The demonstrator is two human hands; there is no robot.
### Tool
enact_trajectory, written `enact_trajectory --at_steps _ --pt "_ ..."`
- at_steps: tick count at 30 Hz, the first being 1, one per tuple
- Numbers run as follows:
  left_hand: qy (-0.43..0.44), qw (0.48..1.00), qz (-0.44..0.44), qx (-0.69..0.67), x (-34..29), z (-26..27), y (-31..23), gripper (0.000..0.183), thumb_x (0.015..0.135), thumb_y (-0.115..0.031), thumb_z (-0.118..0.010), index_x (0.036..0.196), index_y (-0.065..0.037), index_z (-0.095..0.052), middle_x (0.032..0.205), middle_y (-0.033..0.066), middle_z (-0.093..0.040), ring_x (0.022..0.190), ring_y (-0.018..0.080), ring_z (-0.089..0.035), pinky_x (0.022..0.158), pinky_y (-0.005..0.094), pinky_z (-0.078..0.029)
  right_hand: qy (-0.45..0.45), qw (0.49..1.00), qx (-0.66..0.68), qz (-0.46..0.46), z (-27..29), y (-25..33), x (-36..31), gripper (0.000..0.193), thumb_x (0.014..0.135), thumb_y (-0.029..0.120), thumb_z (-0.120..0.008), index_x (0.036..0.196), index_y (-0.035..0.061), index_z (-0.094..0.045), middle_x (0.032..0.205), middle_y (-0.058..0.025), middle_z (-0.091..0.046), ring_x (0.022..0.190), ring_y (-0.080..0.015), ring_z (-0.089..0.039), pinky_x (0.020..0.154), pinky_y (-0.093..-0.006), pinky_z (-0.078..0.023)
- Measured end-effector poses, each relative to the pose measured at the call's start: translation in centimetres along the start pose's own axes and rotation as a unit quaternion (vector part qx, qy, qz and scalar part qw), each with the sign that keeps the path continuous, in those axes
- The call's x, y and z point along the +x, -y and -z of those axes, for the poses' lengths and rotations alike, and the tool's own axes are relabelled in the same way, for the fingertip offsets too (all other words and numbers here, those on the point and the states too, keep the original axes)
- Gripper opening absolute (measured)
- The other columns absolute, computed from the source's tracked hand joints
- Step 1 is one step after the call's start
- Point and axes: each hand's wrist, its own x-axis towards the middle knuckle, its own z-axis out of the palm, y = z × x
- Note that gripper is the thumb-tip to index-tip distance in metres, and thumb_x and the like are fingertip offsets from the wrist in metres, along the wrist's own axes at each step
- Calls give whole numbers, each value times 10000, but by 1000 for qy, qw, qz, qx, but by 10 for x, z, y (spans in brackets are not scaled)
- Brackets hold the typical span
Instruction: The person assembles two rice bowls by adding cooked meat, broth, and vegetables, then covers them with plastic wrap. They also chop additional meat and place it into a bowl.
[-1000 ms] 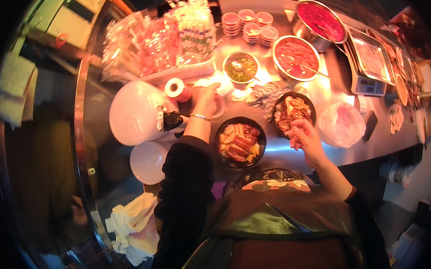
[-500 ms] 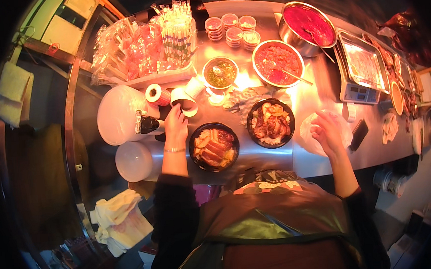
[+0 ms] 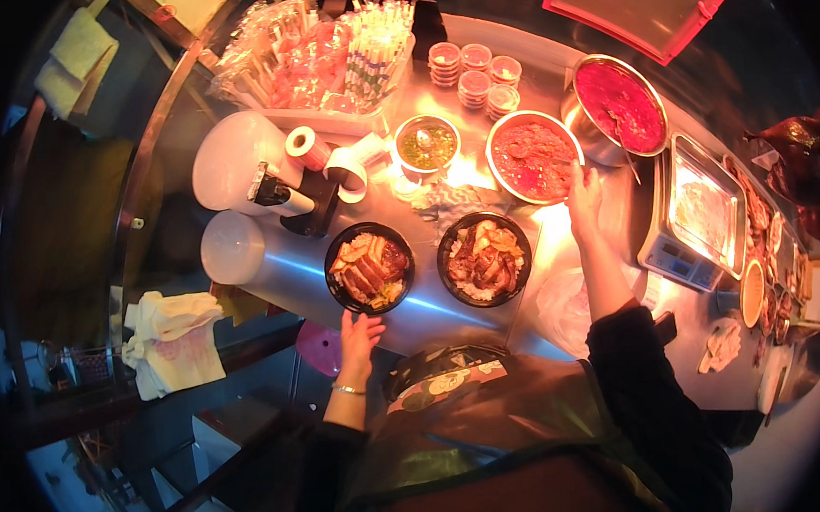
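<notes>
Two black bowls of rice with sliced roast meat stand on the steel counter, a left bowl and a right bowl. My left hand is open and empty, fingers spread, just below the near rim of the left bowl. Across the counter, my right hand reaches to the right rim of a metal bowl of chopped red sauce. Its fingers close on the handle end of a spoon that rests in the sauce. Behind the bowls, a smaller bowl of green sauce holds another spoon.
Lidded sauce cups stack at the back beside a tub of wrapped straws and utensils. White lids and paper rolls lie left. A pot of dark red liquid, a scale and a plastic bag occupy the right.
My left hand has left the paper rolls and come back toward me, below the left bowl. My right hand has gone from above the plastic bag to the red sauce spoon. The view has turned.
</notes>
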Motion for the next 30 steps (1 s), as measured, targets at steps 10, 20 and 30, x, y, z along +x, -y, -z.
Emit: enact_trajectory --at_steps 10,20,30 --pt "17 998 -50 39 34 -55 -16 271 892 -109 -439 1160 -101 -401 743 65 -595 549 98 -545 524 230 -423 133 984 7 116 -2 7 14 217 899 130 -468 1068 31 -561 871 -23 -588 693 -70 -555 626 -202 -437" --pt "71 991 -43 102 38 -97 -32 244 880 -101 -420 1123 -106 -397 752 74 -597 542 110 -534 504 235 -404 59 989 -57 123 -13 3 -20 226 890 164 -465 1032 35 -584 838 -84 -621 753 -127 -568 677 -276 -442" --pt "88 988 -73 100 40 -110 -33 305 856 -64 -414 1160 -46 -391 776 96 -565 587 145 -539 561 269 -451 64 944 304 -115 2 -27 -70 307 910 210 -444 1153 26 -481 1025 -115 -595 877 -172 -591 692 -249 -446"
